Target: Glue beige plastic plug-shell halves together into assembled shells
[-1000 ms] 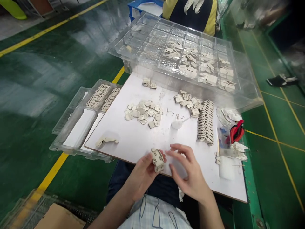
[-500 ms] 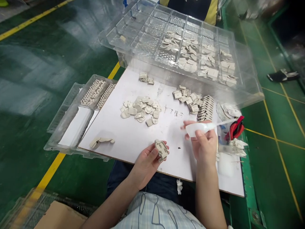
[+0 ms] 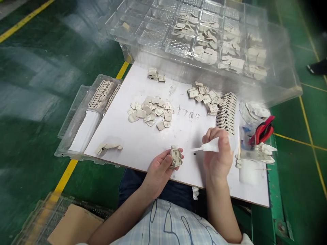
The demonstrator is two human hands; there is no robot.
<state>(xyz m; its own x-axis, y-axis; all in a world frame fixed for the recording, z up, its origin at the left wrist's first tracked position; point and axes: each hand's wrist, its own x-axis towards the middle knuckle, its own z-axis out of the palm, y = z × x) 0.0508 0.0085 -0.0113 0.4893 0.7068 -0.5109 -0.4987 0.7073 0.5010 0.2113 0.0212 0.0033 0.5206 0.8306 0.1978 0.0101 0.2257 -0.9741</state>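
My left hand (image 3: pixel 159 170) holds a small stack of beige plastic pieces (image 3: pixel 176 157) over the near edge of the white board (image 3: pixel 143 143). My right hand (image 3: pixel 218 154) grips a small white squeeze bottle (image 3: pixel 212 147) with its thin nozzle pointing left toward the stack, a short gap between them. A loose heap of beige pieces (image 3: pixel 152 112) lies mid-board. Another heap (image 3: pixel 204 97) and a neat row of stacked pieces (image 3: pixel 227 112) lie further right.
A clear compartment tray (image 3: pixel 194 37) with beige pieces stands at the back. A second clear tray (image 3: pixel 84 115) with rows of pieces sits left of the board. Red-handled cutters (image 3: pixel 263 131) stand in a clear holder at right. A cardboard box (image 3: pixel 74 226) is on the green floor.
My right hand picked up the white bottle from the board, then lowered it and turned its nozzle toward the stack. My left hand tilted the stack upright.
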